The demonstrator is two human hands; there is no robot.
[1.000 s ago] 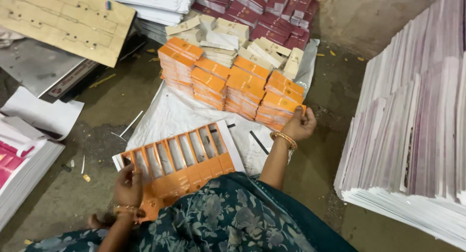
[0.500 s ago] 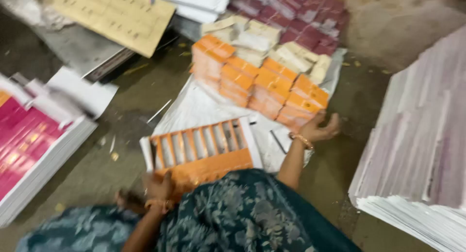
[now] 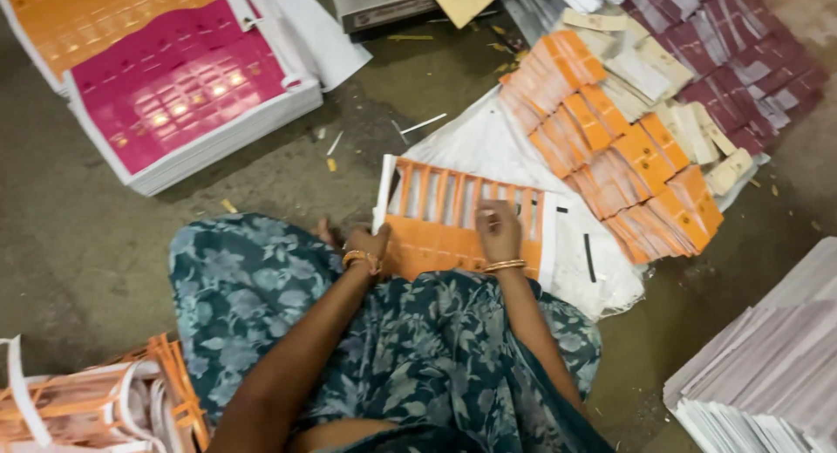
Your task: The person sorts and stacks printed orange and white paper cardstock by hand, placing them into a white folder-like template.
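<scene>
Orange die-cut sheet (image 3: 453, 231) lies flat on the floor (image 3: 87, 244), directly ahead of the knees, partly on a white plastic sheet (image 3: 488, 148). Long axis runs left-right across the body; the punched-out slots sit along the far edge and the solid orange band along the near edge.

Left hand (image 3: 366, 244) sits at the sheet's near-left corner, fingers curled onto the edge; can't tell whether that grip is really pinched shut or just resting. Right hand (image 3: 499, 231) lies palm-down on the middle-right of the sheet, fingertips at the slot row, pressing flat rather than clasping anything.

Both hands are on the sheet; the right is closer to the slots.

Stacks of orange cut cards (image 3: 610, 148) lie beyond the sheet to the far right, well apart from the hands. Orange waste strips (image 3: 105, 401) pile up at the near left.
</scene>
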